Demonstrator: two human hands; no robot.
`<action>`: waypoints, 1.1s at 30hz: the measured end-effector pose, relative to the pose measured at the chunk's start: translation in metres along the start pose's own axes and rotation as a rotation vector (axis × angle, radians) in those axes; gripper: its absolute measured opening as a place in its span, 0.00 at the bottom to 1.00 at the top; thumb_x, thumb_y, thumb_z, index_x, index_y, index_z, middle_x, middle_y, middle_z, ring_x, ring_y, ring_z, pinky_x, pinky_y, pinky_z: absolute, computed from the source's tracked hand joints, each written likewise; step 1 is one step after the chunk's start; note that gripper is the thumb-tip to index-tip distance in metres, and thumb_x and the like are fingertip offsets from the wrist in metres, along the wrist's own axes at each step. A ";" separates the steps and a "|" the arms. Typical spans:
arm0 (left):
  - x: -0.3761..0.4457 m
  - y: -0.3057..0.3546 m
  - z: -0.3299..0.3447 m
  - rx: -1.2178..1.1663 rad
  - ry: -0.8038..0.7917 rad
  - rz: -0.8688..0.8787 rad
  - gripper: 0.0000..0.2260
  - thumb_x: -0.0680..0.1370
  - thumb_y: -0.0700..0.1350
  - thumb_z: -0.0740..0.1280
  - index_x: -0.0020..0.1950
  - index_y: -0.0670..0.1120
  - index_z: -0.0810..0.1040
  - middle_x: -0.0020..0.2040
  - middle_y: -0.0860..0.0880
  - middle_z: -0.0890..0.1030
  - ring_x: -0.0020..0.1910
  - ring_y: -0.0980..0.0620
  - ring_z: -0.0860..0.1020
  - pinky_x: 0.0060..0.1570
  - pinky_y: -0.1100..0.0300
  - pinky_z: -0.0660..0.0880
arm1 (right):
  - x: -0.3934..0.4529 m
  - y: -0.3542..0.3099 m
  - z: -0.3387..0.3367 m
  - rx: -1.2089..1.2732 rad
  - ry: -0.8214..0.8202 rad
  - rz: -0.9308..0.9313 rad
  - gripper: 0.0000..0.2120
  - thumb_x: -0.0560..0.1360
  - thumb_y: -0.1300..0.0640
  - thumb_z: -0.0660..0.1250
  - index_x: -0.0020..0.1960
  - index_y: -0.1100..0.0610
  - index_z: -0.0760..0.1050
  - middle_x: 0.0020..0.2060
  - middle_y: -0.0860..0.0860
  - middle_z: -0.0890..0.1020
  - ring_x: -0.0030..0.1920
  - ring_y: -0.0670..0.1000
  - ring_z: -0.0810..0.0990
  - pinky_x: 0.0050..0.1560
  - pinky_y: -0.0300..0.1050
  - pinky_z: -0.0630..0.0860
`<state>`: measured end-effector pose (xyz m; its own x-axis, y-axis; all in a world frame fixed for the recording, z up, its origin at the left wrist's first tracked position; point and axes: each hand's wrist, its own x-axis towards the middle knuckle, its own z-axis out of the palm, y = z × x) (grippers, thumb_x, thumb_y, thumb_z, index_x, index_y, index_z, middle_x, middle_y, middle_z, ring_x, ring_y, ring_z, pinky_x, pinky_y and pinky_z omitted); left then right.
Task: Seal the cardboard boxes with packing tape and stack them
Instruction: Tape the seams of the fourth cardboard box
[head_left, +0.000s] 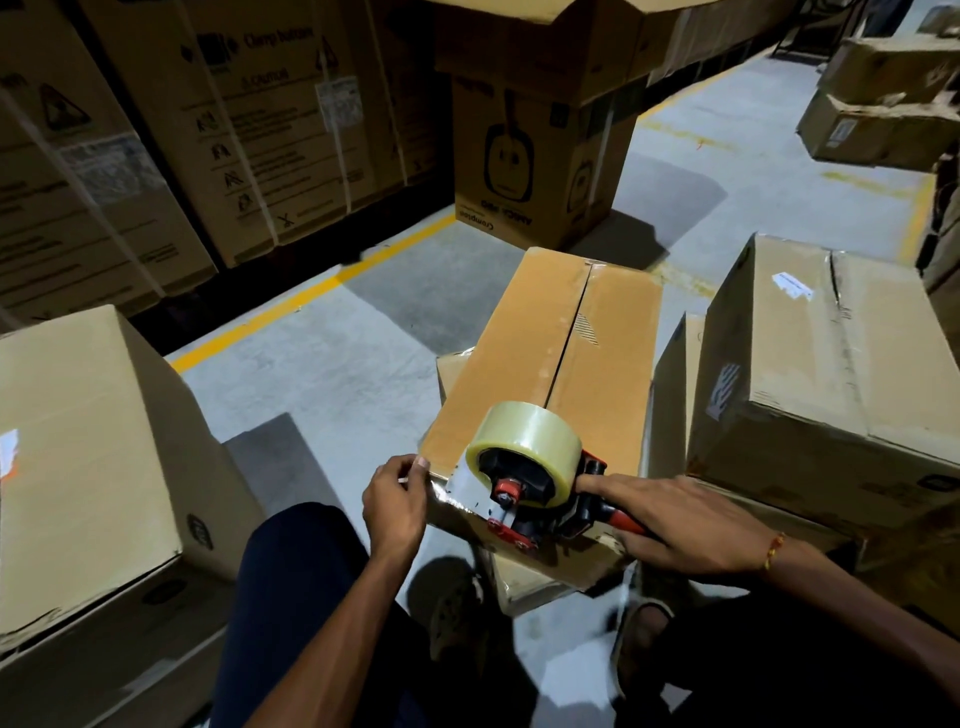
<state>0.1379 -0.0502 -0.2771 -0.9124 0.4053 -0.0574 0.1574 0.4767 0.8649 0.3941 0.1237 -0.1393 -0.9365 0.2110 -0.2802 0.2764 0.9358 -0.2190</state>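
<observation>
A long cardboard box (550, 364) lies in front of me on top of another box, its two top flaps meeting at a centre seam. At its near end sits a red and black tape dispenser (540, 512) carrying a clear tape roll (524, 441). My right hand (680, 525) grips the dispenser's handle. A strip of tape (462, 491) runs from the dispenser over the box's near edge. My left hand (397, 501) pinches the free end of that strip at the box's near left corner.
A large box (88, 447) stands at my left and a stack of boxes (821, 374) at my right. An open-topped printed carton (535, 150) stands beyond, with strapped cartons (171, 130) along the back left. Grey floor with a yellow line (311, 296) lies between.
</observation>
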 end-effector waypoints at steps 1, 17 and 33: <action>0.002 -0.003 0.000 -0.009 -0.017 -0.017 0.13 0.79 0.58 0.65 0.52 0.52 0.82 0.47 0.52 0.84 0.45 0.47 0.82 0.50 0.46 0.80 | 0.000 0.000 0.000 -0.001 -0.003 -0.001 0.30 0.84 0.49 0.58 0.81 0.39 0.49 0.75 0.38 0.67 0.62 0.45 0.75 0.42 0.34 0.62; 0.063 0.030 0.015 -0.591 0.017 -0.531 0.08 0.75 0.34 0.74 0.42 0.42 0.76 0.40 0.44 0.80 0.31 0.52 0.79 0.35 0.60 0.78 | 0.036 -0.009 0.012 0.075 0.038 0.071 0.32 0.82 0.49 0.59 0.80 0.36 0.46 0.75 0.41 0.67 0.62 0.51 0.77 0.52 0.46 0.72; 0.085 0.048 0.028 -0.425 -0.425 -0.666 0.03 0.79 0.39 0.65 0.49 0.40 0.76 0.42 0.42 0.81 0.39 0.45 0.80 0.42 0.49 0.82 | 0.077 -0.006 0.000 0.273 0.108 0.178 0.33 0.82 0.53 0.62 0.81 0.39 0.52 0.77 0.45 0.68 0.71 0.51 0.72 0.68 0.51 0.70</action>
<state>0.0780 0.0292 -0.2540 -0.5344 0.4425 -0.7202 -0.5850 0.4213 0.6930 0.3202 0.1347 -0.1595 -0.8817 0.4068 -0.2391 0.4717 0.7745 -0.4215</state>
